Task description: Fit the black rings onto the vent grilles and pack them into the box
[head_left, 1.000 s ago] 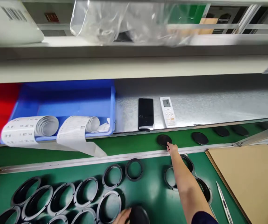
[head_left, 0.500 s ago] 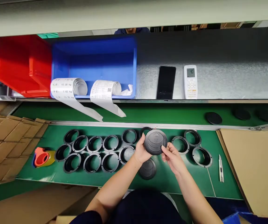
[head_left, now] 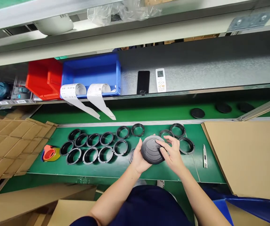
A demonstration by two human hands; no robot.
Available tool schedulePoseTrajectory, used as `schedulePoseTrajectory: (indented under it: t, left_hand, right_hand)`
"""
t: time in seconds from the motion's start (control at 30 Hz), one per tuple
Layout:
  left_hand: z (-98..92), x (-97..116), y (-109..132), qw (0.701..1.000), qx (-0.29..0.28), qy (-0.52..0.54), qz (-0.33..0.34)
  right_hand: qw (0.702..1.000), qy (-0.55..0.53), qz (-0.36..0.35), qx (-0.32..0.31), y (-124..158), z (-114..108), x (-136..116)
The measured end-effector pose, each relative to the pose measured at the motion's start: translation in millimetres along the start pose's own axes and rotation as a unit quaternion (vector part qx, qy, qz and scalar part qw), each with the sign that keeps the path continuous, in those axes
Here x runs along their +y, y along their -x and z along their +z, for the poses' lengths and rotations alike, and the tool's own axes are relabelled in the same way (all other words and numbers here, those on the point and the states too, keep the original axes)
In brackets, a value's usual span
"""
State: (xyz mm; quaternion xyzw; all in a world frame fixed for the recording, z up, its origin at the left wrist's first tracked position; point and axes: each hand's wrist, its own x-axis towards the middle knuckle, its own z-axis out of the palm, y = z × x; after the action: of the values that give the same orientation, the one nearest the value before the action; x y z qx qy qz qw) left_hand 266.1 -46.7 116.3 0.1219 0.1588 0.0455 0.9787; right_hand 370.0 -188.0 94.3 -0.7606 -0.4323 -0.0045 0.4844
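A round black air vent [head_left: 151,151] with curved louvre slats on its face is held above the bench, tilted towards me. My left hand [head_left: 139,161] grips it from the left and below, thumb up along its rim. My right hand [head_left: 173,155] is at the vent's right side, fingers apart, with fingertips touching the slatted face. Behind my left hand, another round black piece [head_left: 131,156] on the bench is mostly hidden. Black flanged rings [head_left: 105,154] stand in rows to the left. A few more rings [head_left: 187,146] are to the right, one partly covered by my right hand.
A utility knife [head_left: 204,156] lies right, beside stacked cardboard sheets [head_left: 245,157]. Folded cardboard [head_left: 14,141] and a tape dispenser [head_left: 50,153] are left. The shelf holds a red bin [head_left: 43,78], blue bin [head_left: 90,70], label rolls [head_left: 94,91], phone [head_left: 143,82] and remote [head_left: 160,80]. Black discs [head_left: 197,113] lie behind.
My right fingers have shifted from the vent's lower right edge onto its face. My left hand keeps hold of it. The camera view has tilted and moved back, showing more of the upper shelf.
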Motion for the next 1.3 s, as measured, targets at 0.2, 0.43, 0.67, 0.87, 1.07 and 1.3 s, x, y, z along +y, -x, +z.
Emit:
schedulePoseTrajectory:
  t: [0.2, 0.43, 0.67, 0.87, 1.07, 1.3]
  left_hand:
    - [9.4, -33.6, 11.7, 0.999, 0.018, -0.048, 0.005]
    - [14.9, -61.3, 9.6, 0.999, 0.04, -0.021, 0.003]
    - [17.7, -65.5, 8.3, 0.998, 0.029, 0.0, -0.06]
    - [18.0, -57.0, 6.0, 0.997, 0.037, 0.001, -0.064]
    - [11.7, -42.8, 1.0, 0.997, 0.051, -0.002, -0.064]
    - [-17.7, -20.5, -11.3, 0.992, 0.122, 0.021, -0.037]
  right_hand:
    - [0.998, 0.019, -0.023, -0.061, 16.2, -22.2, 10.0]
    - [0.994, -0.075, 0.021, -0.07, 31.1, -35.6, 14.7]
    - [0.983, -0.153, 0.095, -0.021, 33.8, -47.1, 15.5]
    - [0.982, -0.156, 0.099, -0.029, 37.1, -40.3, 19.6]
    - [0.984, -0.141, 0.097, -0.043, 33.5, -28.8, 20.5]
    - [0.991, 0.017, -0.021, -0.134, 36.9, 1.1, 31.4]
